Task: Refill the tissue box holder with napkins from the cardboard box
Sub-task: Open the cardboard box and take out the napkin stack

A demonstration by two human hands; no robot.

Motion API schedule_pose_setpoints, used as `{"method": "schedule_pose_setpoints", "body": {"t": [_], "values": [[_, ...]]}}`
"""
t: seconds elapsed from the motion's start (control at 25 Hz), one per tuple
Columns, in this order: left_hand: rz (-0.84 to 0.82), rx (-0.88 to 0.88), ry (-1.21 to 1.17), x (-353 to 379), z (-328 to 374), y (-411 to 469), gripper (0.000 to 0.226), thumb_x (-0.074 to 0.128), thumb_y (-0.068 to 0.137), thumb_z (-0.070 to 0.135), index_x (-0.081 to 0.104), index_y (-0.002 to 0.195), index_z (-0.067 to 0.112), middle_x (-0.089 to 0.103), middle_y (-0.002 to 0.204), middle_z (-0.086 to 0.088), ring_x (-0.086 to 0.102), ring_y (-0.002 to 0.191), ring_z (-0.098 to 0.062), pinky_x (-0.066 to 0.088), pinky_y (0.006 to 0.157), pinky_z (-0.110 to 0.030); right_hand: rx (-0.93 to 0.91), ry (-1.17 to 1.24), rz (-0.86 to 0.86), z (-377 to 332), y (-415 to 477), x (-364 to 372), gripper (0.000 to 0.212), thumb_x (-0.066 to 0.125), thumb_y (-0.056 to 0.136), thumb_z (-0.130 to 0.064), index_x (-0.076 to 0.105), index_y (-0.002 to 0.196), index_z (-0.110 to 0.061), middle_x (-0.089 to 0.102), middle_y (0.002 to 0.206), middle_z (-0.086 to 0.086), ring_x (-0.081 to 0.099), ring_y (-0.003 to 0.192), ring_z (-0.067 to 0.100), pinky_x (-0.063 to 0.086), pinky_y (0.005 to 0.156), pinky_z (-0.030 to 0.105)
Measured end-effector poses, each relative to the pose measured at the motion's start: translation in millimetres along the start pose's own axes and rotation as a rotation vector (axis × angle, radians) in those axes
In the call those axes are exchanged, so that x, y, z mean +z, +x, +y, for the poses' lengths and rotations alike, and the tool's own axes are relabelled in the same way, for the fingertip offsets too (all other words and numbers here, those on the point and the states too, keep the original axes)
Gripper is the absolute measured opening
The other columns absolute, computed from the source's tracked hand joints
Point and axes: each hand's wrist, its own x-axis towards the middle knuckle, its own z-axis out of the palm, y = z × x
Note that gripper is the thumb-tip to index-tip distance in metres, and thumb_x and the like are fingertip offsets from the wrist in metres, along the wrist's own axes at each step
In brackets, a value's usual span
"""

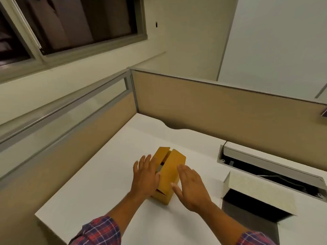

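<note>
A small brown cardboard box [170, 169] stands on the white desk [99, 188], its two top flaps nearly shut with a narrow gap between them. My left hand [146, 175] lies flat against the box's left side and left flap, fingers spread. My right hand [192, 188] is flat and open at the box's right side, its thumb touching the near right corner. Neither hand grips anything. To the right stands a black tissue box holder [251, 207] with its cream lid [254, 189] raised open. No napkins can be seen.
Tan cubicle partitions [212, 106] wall the desk at the back and left. An open cable tray [272, 167] with a grey cover is set into the desk at the right, behind the holder. A window [70, 23] is above left.
</note>
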Motion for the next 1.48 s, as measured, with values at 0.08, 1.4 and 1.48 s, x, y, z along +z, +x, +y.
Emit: {"method": "schedule_pose_setpoints", "body": {"t": [0.08, 1.4, 1.48], "values": [[0.004, -0.013, -0.009, -1.1, -8.5, 1.0, 0.062, 0.046, 0.104, 0.05, 0.035, 0.16, 0.024, 0.035, 0.171, -0.004, 0.027, 0.16, -0.028, 0.018, 0.129, -0.054, -0.07, -0.007, -0.009, -11.4, 13.6, -0.3, 0.084, 0.014, 0.1, -0.076, 0.02, 0.165, -0.023, 0.025, 0.173, 0.003, 0.023, 0.159, 0.023, 0.005, 0.126, 0.036], [-0.547, -0.345, -0.354, -31.6, -73.3, 73.2, 0.082, 0.048, 0.096, 0.073, 0.051, 0.15, 0.011, 0.053, 0.158, -0.014, 0.056, 0.138, -0.035, 0.048, 0.106, -0.042, -0.135, 0.419, -0.334, -54.2, 29.6, -40.0, 0.064, 0.026, 0.101, -0.07, 0.067, 0.123, -0.025, 0.079, 0.109, -0.001, 0.073, 0.093, 0.013, 0.059, 0.087, 0.04], [-0.653, -0.221, -0.272, -33.1, -80.2, 71.5, 0.089, 0.067, 0.088, 0.067, 0.043, 0.156, 0.015, 0.041, 0.167, -0.01, 0.046, 0.148, -0.034, 0.045, 0.117, -0.045, -0.123, 0.348, -0.416, -55.8, 32.6, -30.9, 0.072, 0.021, 0.103, -0.067, 0.069, 0.099, -0.014, 0.077, 0.093, 0.006, 0.071, 0.084, 0.021, 0.059, 0.086, 0.046]]}}
